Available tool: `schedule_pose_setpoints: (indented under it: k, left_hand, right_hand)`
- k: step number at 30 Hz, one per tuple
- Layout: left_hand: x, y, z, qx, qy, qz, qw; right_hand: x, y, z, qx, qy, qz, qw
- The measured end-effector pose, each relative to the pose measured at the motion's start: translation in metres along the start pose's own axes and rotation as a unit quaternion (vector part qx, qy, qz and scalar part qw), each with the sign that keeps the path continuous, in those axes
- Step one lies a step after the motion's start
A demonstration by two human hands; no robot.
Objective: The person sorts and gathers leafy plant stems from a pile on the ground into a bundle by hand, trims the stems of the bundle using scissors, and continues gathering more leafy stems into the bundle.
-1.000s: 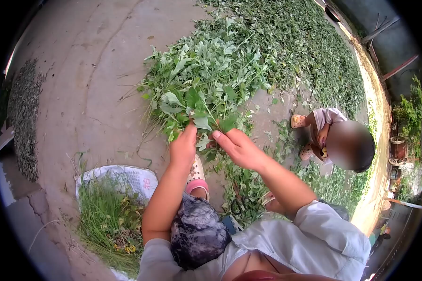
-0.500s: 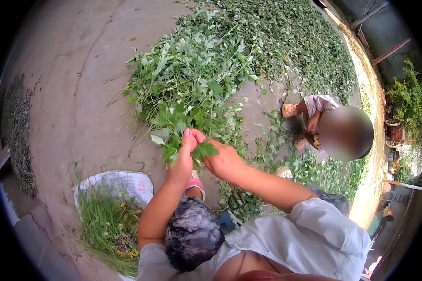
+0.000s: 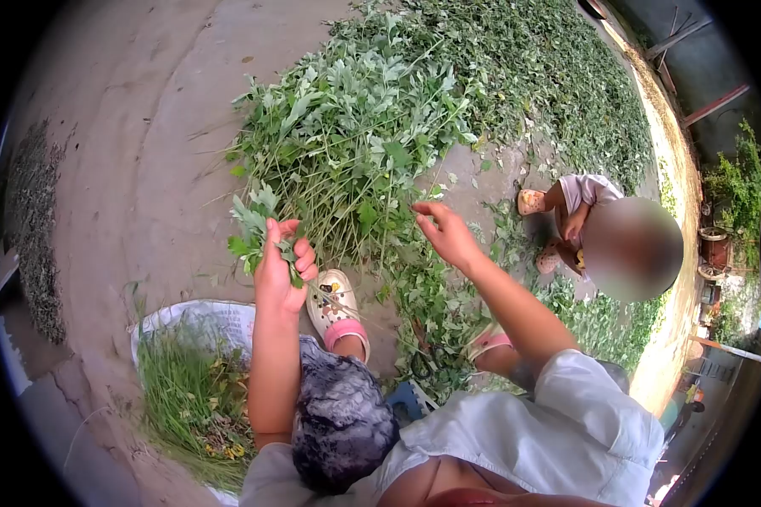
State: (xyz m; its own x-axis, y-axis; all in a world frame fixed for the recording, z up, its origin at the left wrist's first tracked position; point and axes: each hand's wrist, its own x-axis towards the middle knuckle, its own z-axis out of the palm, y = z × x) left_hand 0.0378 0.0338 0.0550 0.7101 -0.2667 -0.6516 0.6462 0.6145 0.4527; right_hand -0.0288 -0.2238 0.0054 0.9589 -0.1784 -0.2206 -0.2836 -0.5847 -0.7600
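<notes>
Green leaves (image 3: 558,93), strewn far right. Pile (image 3: 355,127) of leafy stems, far centre. White sack (image 3: 220,314), near left, bearing grass (image 3: 177,380). Right hand (image 3: 450,238): fingers loosely parted, near the pile's right edge. Left hand (image 3: 281,275): curled round a sprig (image 3: 258,221), its leaves jutting far and left beyond the thumb.

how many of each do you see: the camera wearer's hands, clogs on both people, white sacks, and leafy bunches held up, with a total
Camera wearer's hands, left hand and right hand: 2
Clogs, some partly hidden: 4
White sack: 1
Leafy bunch, in the left hand: 1
Total: 8
</notes>
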Motion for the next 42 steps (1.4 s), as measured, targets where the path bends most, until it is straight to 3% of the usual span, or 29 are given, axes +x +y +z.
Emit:
schedule_pose_setpoints:
  k: [3,5,9,11,13,16,17,19,23,25,27,29,31,32,33,34,35,36,37,38,40,42]
  left_hand:
    - [0.011,-0.005,-0.013,-0.011,-0.061,-0.052,0.997]
    - [0.014,-0.008,-0.015,-0.052,-0.116,-0.105,0.986]
    - [0.012,-0.006,-0.014,-0.032,-0.080,-0.104,0.991]
    - [0.010,-0.009,-0.012,-0.032,-0.037,-0.083,0.995]
    - [0.010,-0.009,-0.009,0.053,-0.042,-0.067,0.995]
    - [0.012,-0.009,-0.017,0.027,-0.059,-0.086,0.994]
    - [0.013,-0.009,-0.018,0.008,-0.064,-0.098,0.993]
    - [0.013,-0.011,-0.020,-0.027,-0.067,-0.101,0.992]
    - [0.017,-0.011,-0.028,-0.063,-0.072,-0.103,0.990]
    - [0.017,-0.008,-0.023,-0.064,-0.032,-0.089,0.993]
    - [0.018,-0.010,-0.023,-0.066,0.009,-0.079,0.995]
    - [0.021,-0.010,-0.029,-0.089,0.004,-0.075,0.993]
    - [0.021,-0.011,-0.032,-0.082,0.020,-0.084,0.993]
    - [0.023,-0.013,-0.037,-0.086,-0.020,-0.091,0.992]
    - [0.024,-0.015,-0.039,-0.089,-0.060,-0.098,0.989]
    - [0.023,-0.017,-0.039,-0.083,-0.055,-0.101,0.990]
    - [0.023,-0.018,-0.038,-0.082,-0.056,-0.105,0.990]
    - [0.022,-0.020,-0.038,-0.067,-0.045,-0.104,0.991]
    - [0.021,-0.022,-0.038,-0.051,-0.033,-0.102,0.993]
    - [0.021,-0.025,-0.038,-0.050,-0.033,-0.104,0.993]
    - [0.022,-0.030,-0.035,-0.036,-0.040,-0.114,0.992]
    - [0.020,-0.032,-0.022,-0.008,-0.034,-0.115,0.993]
  right_hand:
    - [0.090,-0.012,0.055,0.086,0.208,-0.089,0.970]
    - [0.113,-0.041,0.058,0.214,0.042,0.081,0.973]
    - [0.127,-0.055,0.056,0.235,0.030,0.040,0.971]
    - [0.127,-0.056,0.048,0.313,0.104,0.029,0.944]
    - [0.133,-0.053,0.046,0.281,0.126,0.029,0.951]
    - [0.142,-0.051,0.047,0.066,0.167,-0.140,0.974]
    - [0.145,-0.051,0.050,0.066,0.165,-0.142,0.974]
    - [0.150,-0.051,0.061,-0.068,0.127,-0.210,0.967]
    - [0.149,-0.052,0.070,-0.258,0.041,-0.110,0.959]
    - [0.124,-0.067,0.050,-0.254,0.052,-0.146,0.955]
    - [0.082,-0.077,0.023,-0.171,0.026,-0.299,0.938]
    - [0.039,-0.066,0.007,-0.189,-0.075,-0.369,0.907]
    - [0.003,-0.028,0.009,-0.231,-0.236,-0.331,0.884]
    - [-0.015,-0.013,0.009,-0.231,-0.235,-0.324,0.887]
    - [-0.030,0.001,0.008,-0.267,-0.294,-0.247,0.884]
    - [-0.039,0.008,0.007,-0.299,-0.350,-0.168,0.872]
    - [-0.042,0.017,0.006,-0.299,-0.349,-0.165,0.873]
    - [-0.041,0.020,0.004,-0.191,-0.214,-0.155,0.945]
    - [-0.040,0.022,0.002,-0.077,-0.071,-0.139,0.985]
    - [-0.031,0.025,0.002,-0.041,0.005,-0.050,0.998]
    - [0.005,0.042,0.007,0.067,0.141,0.051,0.986]
    - [0.053,0.046,0.016,0.254,0.210,0.125,0.936]
